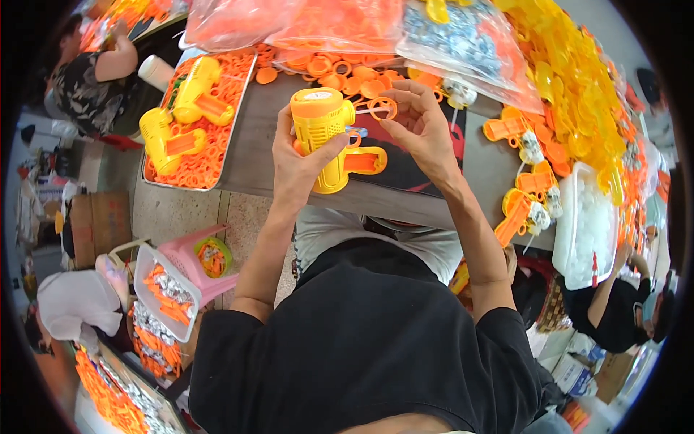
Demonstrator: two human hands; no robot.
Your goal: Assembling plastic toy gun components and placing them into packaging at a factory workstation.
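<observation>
My left hand (pixel 290 171) is wrapped round a yellow toy bubble gun (pixel 329 172) with an orange cap and an orange-lined handle, held above the table's near edge. A thin white rod sticks out from its nozzle toward the right. My right hand (pixel 425 134) pinches an orange ring (pixel 384 108) between thumb and fingers, at the rod's outer end. Whether ring and rod touch, I cannot tell. Below the nozzle a small clear bluish part (pixel 357 133) shows on the toy, partly hidden by my left thumb.
At left, two similar yellow toys (pixel 196 90) lie on a tray (pixel 251 72) of orange rings. Bags of orange parts (pixel 332 29) and blue parts (pixel 455 43) line the back. Half-built orange toys (pixel 533 181) and a white bin (pixel 587 224) are right. Other people sit nearby.
</observation>
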